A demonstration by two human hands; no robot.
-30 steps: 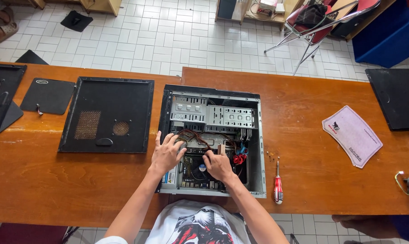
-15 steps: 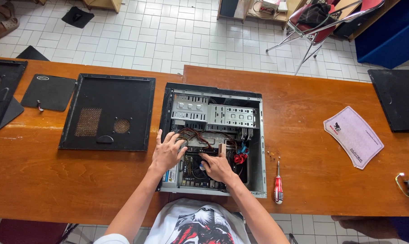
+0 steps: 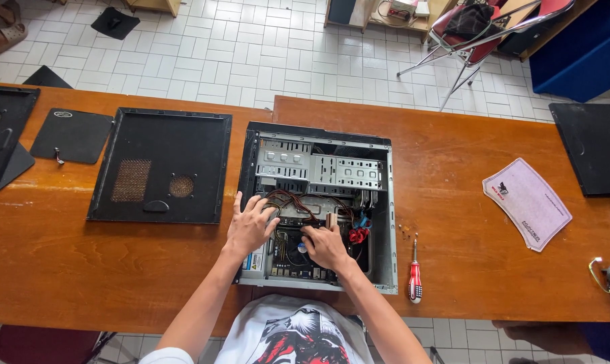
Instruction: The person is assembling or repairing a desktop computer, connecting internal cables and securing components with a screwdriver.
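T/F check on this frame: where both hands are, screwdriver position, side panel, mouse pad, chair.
1. Both hands are inside the open PC case. True: the left hand lies on the cables, the right hand by the fan.
2. The right hand holds the screwdriver. False: it lies on the table, right of the case.
3. The side panel lies flat left of the case. True.
4. The mouse pad lies inside the case. False: it lies on the table, well right of it.
5. A chair stands on the tiled floor beyond the table. True.
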